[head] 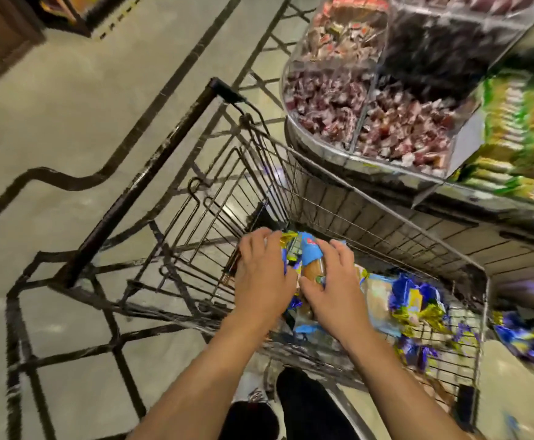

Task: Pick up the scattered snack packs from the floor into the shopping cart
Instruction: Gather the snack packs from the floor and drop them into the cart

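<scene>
Standing over the aisle, I see bare tiled floor with dark inlay lines filling the whole nine o'clock side, wide and open. Next comes the shopping cart, its dark handle bar running diagonally from seven toward twelve o'clock, with the folded wire child seat just inside it. The cart's far wire edge sits just beside the base of a clear candy display at one o'clock, leaving hardly any gap on that side.

Both arms reach in over the near rim. The left hand lies with its fingers curled over a bundle of snack packs, blue and gold wrappers showing past its knuckles. The right hand presses against the same bundle from the three o'clock side, its fingers slightly spread and bent round a blue-topped pack. The bundle is held between the two palms, inside the basket, near the handle end.

Further toward three o'clock, more packs lie loose on the basket floor, blue, purple and gold. Beyond the cart's end wall, at four o'clock, a few scattered packs lie on the floor, blurred. Green and yellow boxes stack on a shelf at two o'clock.
</scene>
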`<state>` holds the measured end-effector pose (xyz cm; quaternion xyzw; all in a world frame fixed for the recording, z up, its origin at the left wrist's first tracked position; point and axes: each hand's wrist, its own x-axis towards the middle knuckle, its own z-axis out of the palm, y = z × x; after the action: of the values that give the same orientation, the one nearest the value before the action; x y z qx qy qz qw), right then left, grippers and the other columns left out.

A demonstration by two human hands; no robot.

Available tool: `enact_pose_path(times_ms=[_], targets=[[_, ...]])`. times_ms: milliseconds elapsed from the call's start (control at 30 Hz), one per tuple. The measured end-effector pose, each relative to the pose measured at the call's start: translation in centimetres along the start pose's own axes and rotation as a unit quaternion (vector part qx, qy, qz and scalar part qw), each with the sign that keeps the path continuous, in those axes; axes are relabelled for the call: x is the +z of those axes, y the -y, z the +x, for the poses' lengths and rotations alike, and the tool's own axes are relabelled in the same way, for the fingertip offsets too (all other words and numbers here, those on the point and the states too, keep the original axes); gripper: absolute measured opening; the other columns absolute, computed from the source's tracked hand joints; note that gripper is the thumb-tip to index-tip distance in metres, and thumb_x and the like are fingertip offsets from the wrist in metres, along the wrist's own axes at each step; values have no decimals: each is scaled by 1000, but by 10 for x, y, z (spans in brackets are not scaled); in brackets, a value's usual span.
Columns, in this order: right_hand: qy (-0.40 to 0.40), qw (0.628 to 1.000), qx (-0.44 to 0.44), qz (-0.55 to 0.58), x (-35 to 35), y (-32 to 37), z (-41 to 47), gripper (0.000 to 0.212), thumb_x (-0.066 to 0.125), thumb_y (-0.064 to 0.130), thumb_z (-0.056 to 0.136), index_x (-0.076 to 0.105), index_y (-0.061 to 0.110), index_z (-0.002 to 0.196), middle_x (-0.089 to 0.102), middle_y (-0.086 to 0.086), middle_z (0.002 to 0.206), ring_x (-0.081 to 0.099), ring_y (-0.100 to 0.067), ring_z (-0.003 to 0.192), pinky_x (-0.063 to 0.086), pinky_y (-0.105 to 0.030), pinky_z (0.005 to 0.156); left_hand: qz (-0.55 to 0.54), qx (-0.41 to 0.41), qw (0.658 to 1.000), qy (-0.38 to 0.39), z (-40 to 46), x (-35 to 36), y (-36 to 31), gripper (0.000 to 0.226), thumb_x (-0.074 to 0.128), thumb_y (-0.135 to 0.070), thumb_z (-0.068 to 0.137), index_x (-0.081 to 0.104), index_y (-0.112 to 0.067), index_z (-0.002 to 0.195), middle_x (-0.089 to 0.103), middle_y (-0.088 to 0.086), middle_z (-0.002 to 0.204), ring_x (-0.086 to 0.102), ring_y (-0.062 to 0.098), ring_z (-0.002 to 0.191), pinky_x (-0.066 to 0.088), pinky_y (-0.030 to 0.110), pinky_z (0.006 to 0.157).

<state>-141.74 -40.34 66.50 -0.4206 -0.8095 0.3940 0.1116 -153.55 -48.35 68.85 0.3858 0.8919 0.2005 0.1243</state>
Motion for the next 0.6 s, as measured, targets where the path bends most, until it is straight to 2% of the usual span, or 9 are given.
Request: enact_pose_path(times_ms=[100, 267, 400, 500, 600], targets=[[-7, 999, 34, -20, 6, -24, 31, 68, 66, 31, 81, 37, 38, 143, 24, 6, 151, 34, -23, 137, 42, -42, 99, 10, 13, 1000, 10, 31, 30, -3, 60, 67, -26, 78, 45, -15, 134, 38, 6, 138, 30, 26, 130, 39, 39, 104], [-27, 997, 70, -33, 21, -70, 76, 70, 70, 26, 79, 41, 33, 142, 27, 2, 152, 36, -28, 134, 37, -39, 102, 29, 36, 998, 39, 75, 82, 16, 61, 68, -26, 79, 45, -14, 135, 38, 6, 139, 31, 27, 131, 40, 41, 105], [-13, 992, 112, -59, 52, -111, 93, 70, 71, 29, 80, 40, 33, 143, 27, 2, 153, 33, -26, 136, 37, -38, 104, 35, 29, 997, 70, 90, 132, 45, 65, 71, -27, 78, 45, -14, 137, 40, 5, 139, 30, 25, 129, 43, 39, 103], [18, 988, 142, -59, 82, -136, 94, 70, 69, 35, 83, 35, 37, 145, 20, 8, 154, 31, -26, 133, 48, -44, 96, 40, 42, 993, 107, 89, 169, 63, 63, 72, -26, 80, 45, -14, 135, 39, 7, 139, 32, 26, 129, 48, 38, 99], [31, 981, 177, -79, 102, -156, 96, 72, 70, 39, 84, 35, 34, 147, 20, 5, 154, 37, -32, 126, 48, -41, 91, 28, 46, 990, 133, 91, 194, 74, 62, 71, -24, 83, 43, -15, 137, 37, 7, 140, 30, 26, 131, 47, 39, 101]])
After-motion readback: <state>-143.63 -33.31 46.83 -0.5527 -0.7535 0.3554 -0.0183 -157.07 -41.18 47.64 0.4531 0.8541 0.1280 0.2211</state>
